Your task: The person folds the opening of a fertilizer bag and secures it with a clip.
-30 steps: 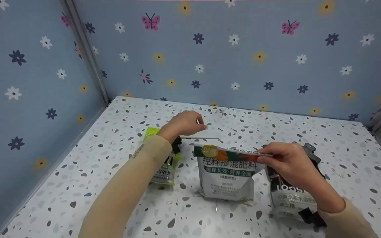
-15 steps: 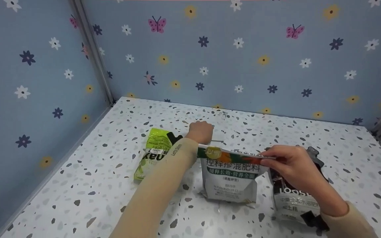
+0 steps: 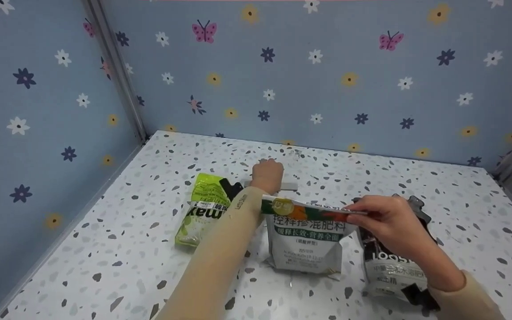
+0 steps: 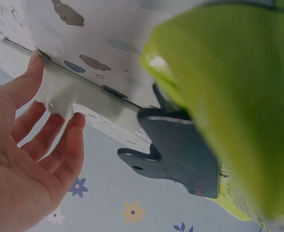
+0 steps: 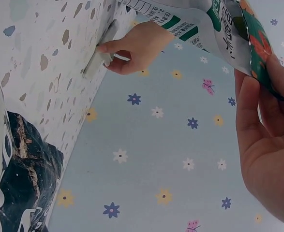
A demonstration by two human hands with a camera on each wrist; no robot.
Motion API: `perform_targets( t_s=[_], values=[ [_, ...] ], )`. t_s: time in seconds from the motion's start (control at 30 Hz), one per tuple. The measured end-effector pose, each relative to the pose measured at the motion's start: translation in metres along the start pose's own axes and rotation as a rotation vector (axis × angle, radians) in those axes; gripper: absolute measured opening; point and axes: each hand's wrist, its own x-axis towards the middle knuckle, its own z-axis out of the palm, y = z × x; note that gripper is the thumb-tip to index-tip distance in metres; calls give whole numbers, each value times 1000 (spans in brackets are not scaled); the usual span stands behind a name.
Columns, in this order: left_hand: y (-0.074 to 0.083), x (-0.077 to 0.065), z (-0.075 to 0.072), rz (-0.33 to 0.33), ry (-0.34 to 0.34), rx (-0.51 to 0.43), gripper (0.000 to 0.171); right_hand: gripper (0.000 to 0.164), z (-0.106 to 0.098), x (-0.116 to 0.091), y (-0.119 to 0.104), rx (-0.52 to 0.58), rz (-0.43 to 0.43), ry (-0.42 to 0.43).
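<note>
I see pale clip (image 4: 91, 96) behind bag (image 3: 305, 253), long axis roughly parallel to folded top (image 3: 302, 210); my left grip (image 3: 268, 174), nearer, pinches clip at tabletop (image 3: 82, 266); my right grip (image 3: 387, 220) pinches folded top.

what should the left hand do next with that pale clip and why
Probably raise the pale clip toward the folded top of the white bag: the left hand grips the clip behind the bag, the right hand pinches that top, and no clip shows on it.
</note>
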Motion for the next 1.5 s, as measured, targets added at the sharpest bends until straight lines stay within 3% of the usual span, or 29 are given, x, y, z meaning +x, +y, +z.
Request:
perform_targets(
  t_s=[0.2,0.37,0.6,0.73,0.93,1.17,1.3,1.5],
  values=[
    [-1,-8,-9,14,-5,-35,22,19,-4,0,-2,10,13,-63],
    [-3,-18,-23,76,14,-126,21,23,-7,0,-2,35,9,-103],
    [-13,-35,-49,136,36,-498,42,22,-4,1,-1,21,12,-92],
    [-21,-50,-69,176,42,-632,39,23,-3,2,0,24,5,-84],
    [-27,-80,-104,244,31,-699,33,22,-1,1,2,25,-7,-38],
    [-18,-114,-140,327,71,-744,31,21,0,0,3,34,5,-8],
    [-7,-131,-151,400,107,-771,25,22,-1,0,3,31,15,13],
    [8,-147,-153,510,162,-752,13,18,2,-1,1,51,101,94]
  ],
)
